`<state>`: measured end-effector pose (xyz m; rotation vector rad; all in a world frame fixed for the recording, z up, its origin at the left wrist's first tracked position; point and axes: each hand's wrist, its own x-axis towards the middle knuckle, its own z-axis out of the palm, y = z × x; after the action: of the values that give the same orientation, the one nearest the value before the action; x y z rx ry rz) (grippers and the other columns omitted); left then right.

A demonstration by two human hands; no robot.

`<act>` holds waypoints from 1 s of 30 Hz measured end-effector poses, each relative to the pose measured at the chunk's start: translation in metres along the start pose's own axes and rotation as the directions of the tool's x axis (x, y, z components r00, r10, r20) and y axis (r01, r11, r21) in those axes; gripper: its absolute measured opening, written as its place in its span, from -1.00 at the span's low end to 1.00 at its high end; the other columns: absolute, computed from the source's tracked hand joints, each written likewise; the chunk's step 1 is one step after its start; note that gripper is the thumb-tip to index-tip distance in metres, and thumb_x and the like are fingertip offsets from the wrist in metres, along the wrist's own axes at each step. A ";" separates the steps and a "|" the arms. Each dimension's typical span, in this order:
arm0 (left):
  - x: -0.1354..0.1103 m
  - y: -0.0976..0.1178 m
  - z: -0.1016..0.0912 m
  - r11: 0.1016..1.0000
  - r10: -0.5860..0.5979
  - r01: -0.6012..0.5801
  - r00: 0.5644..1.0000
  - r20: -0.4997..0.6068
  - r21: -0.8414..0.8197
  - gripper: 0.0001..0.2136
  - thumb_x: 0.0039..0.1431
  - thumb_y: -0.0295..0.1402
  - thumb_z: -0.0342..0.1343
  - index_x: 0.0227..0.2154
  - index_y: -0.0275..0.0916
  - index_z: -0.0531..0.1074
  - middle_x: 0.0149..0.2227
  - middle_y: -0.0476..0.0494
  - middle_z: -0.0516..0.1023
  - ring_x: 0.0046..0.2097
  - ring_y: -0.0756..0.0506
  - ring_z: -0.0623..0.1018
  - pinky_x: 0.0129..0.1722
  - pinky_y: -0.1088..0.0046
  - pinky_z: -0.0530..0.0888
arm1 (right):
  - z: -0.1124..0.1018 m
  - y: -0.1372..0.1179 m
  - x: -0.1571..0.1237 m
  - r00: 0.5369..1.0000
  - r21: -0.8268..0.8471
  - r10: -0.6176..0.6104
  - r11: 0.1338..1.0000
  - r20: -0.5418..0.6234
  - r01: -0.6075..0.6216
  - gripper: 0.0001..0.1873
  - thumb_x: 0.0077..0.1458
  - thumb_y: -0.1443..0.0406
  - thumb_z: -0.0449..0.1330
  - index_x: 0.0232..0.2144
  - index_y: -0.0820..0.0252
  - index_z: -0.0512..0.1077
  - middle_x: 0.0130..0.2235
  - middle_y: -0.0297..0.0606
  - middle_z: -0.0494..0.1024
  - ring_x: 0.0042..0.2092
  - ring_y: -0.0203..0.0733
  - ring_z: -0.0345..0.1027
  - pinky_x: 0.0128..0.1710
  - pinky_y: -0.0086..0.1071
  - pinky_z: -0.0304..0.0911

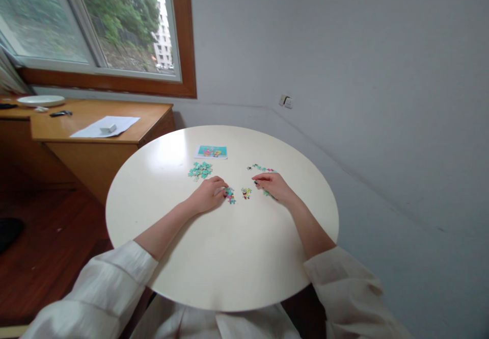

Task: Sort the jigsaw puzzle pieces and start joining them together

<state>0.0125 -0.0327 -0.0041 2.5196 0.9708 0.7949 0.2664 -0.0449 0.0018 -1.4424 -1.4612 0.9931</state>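
My left hand (211, 194) rests on the table with its fingers curled, thumb and fingertips at the edge of a small joined section of jigsaw pieces (231, 197) in pink and teal. To the right of that section lies a yellow cluster of jigsaw pieces (246, 193), touched by neither hand. My right hand (274, 187) pinches a small dark jigsaw piece (256, 182) between thumb and fingers. Green jigsaw pieces (267, 193) lie partly hidden under that hand. Beyond it runs a loose row of pieces (263, 168).
A heap of teal jigsaw pieces (200, 170) lies beyond my left hand, with a picture card (212, 152) behind it. The round white table (221, 257) stands near a wall. At left, a wooden desk (156, 117) carries paper (128, 122), a small white box (108, 128) and a white plate (41, 100).
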 end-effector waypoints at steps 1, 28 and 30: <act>0.000 0.000 0.000 1.000 0.001 -0.001 1.000 -0.001 -0.002 -0.75 0.13 -0.41 -0.04 -0.23 -0.30 0.51 -0.17 -0.25 0.50 -0.15 -0.12 0.50 -0.04 0.33 0.41 | 0.000 0.001 0.000 1.000 0.024 -0.020 1.000 0.013 0.019 -0.70 -0.21 0.26 0.26 -0.34 0.29 0.53 -0.50 -0.27 0.52 -0.46 -0.32 0.33 -0.49 -0.47 0.17; 0.001 0.000 0.001 1.000 0.015 -0.015 1.000 0.001 -0.014 -0.76 0.11 -0.43 -0.04 -0.27 -0.27 0.52 -0.20 -0.22 0.51 -0.17 -0.10 0.50 -0.06 0.35 0.43 | 0.001 -0.004 -0.005 0.992 0.033 -0.067 0.997 0.102 0.064 -0.62 -0.23 0.21 0.27 -0.30 0.31 0.52 -0.51 -0.24 0.54 -0.47 -0.31 0.33 -0.48 -0.45 0.14; 0.001 0.000 0.001 1.000 0.014 -0.014 1.000 0.000 -0.018 -0.76 0.11 -0.42 -0.04 -0.27 -0.27 0.52 -0.20 -0.22 0.51 -0.17 -0.10 0.50 -0.07 0.35 0.43 | 0.002 -0.005 -0.006 0.990 0.080 -0.061 0.995 0.124 0.052 -0.58 -0.25 0.21 0.30 -0.27 0.30 0.50 -0.51 -0.24 0.54 -0.44 -0.28 0.37 -0.44 -0.43 0.19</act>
<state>0.0133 -0.0319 -0.0046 2.5138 0.9426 0.8047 0.2625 -0.0510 0.0053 -1.2962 -1.5293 1.1102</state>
